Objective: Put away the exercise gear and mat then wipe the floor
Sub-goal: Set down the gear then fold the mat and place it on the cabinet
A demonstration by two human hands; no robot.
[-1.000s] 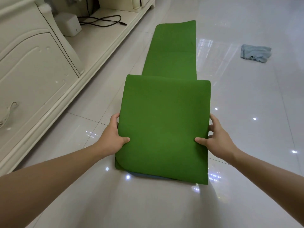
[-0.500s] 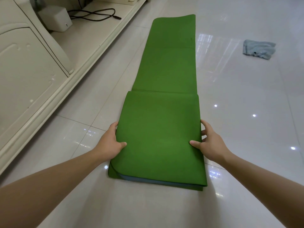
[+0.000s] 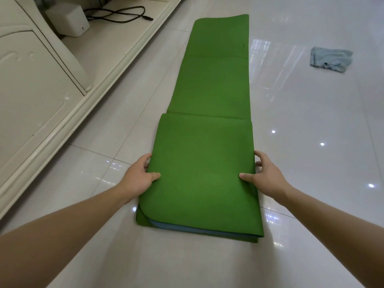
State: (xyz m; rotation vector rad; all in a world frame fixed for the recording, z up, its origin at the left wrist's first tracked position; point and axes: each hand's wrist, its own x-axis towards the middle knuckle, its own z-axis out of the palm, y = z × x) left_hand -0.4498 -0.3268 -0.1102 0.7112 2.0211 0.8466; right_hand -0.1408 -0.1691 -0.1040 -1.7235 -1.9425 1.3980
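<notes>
A green exercise mat (image 3: 207, 163) with a blue underside lies on the glossy white tile floor. Its near end is folded over into a flat stack; the rest stretches away from me. My left hand (image 3: 138, 177) grips the left edge of the folded part, thumb on top and fingers curled under. My right hand (image 3: 264, 176) grips the right edge the same way. A crumpled light-blue cloth (image 3: 330, 59) lies on the floor at the far right.
A cream cabinet (image 3: 35, 96) with a low ledge runs along the left. On the ledge sit a white box (image 3: 68, 19) and a black cable (image 3: 118, 14). Open floor (image 3: 322, 183) lies to the right of the mat.
The folded part of the mat, held up off the floor a second ago, has come down flat onto the rest of the mat. Both hands keep their hold on its side edges.
</notes>
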